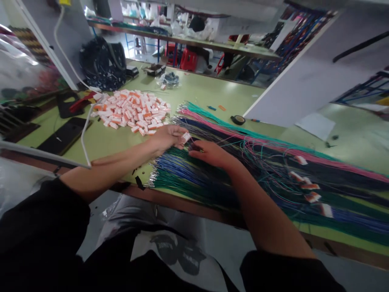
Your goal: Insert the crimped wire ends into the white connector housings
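My left hand (170,137) pinches a small white connector housing (185,138) above the wires. Close on its right, my right hand (207,153) has its fingers curled in beside the housing; a thin wire seems to run between them, but its fingertips are blurred. Beneath both hands lie long bundles of wire: teal wires (209,118) and pink wires (206,123) at the far side, blue wires (182,167) and green wires (173,181) nearer me. Left of the hands is a heap of white and orange connector housings (130,109).
Several wired connectors (313,197) lie on the bundles at right. Black tape (238,119) sits behind the wires. A phone (59,136), red-handled tool (82,101) and dark bag (103,63) are at left. A slanted panel (291,89) stands at right.
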A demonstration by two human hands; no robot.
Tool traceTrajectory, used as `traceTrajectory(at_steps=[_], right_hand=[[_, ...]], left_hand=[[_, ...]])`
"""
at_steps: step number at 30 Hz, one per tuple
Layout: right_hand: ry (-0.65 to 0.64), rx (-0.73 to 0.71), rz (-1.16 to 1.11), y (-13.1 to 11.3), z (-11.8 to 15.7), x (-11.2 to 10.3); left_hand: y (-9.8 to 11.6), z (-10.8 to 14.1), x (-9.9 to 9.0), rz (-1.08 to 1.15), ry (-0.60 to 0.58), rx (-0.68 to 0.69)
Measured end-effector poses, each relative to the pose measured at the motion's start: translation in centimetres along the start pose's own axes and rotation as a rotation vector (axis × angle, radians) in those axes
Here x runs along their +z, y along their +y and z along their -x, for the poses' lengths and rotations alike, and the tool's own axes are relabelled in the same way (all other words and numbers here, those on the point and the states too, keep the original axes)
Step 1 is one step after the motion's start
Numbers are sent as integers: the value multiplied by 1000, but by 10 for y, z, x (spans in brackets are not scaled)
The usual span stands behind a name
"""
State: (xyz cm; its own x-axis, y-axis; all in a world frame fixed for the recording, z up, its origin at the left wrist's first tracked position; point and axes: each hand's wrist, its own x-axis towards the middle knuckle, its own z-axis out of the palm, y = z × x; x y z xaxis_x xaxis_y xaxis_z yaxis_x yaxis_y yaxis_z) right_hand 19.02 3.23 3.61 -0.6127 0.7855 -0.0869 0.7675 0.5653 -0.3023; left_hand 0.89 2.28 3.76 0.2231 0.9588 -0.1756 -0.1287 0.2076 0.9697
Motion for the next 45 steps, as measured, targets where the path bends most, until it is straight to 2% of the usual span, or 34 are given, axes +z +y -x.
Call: traceTrajectory(at_steps=[3,6,9,11,13,15,18,21,23,25,26,28,30,34,38,40,43,45], right_hand=[[23,93,-34,3,10,-2],[102,207,-14,8,21,-2],[227,332,-9,10,27,0],[268,421,24,6,28,2],[258,504,117,-1,28,5],[234,551,218,-8,29,6],[179,502,283,-8,36,1],[139,361,174,4,50,-18],[272,365,49,12,58,-34],[432,394,-51,16,62,-46],[462,386,-86,17,61,-49],[423,349,-136,17,56,-50],[411,364,-170,19,49,-46],[525,479,-193,25,35,-32],[530,566,-125,35,24,-26],[454,577,-154,48,17,-28],[331,605,-212,81,9,-42],[398,641,-161,110,5,-53]], left_hand=[[14,-10,13,-29,-28,45],[14,-17,30,55,16,78],[-1,-15,48,149,67,66],[-15,-13,59,64,58,57],[-28,-13,70,-88,-5,165],[-37,-16,77,-232,32,317],[-38,-21,82,-408,101,433],[-31,-24,83,-552,115,421],[-26,-23,85,-648,97,400],[-24,-20,88,-708,18,383],[-23,-19,91,-705,-35,367],[-25,-17,94,-631,-124,302],[-28,-16,97,-482,-161,211],[-41,-21,99,-108,-112,81],[-53,-26,100,135,-55,-15],[-57,-26,100,183,-38,-35],[-60,-24,102,208,-20,-48],[-61,-23,103,222,-12,-53]])
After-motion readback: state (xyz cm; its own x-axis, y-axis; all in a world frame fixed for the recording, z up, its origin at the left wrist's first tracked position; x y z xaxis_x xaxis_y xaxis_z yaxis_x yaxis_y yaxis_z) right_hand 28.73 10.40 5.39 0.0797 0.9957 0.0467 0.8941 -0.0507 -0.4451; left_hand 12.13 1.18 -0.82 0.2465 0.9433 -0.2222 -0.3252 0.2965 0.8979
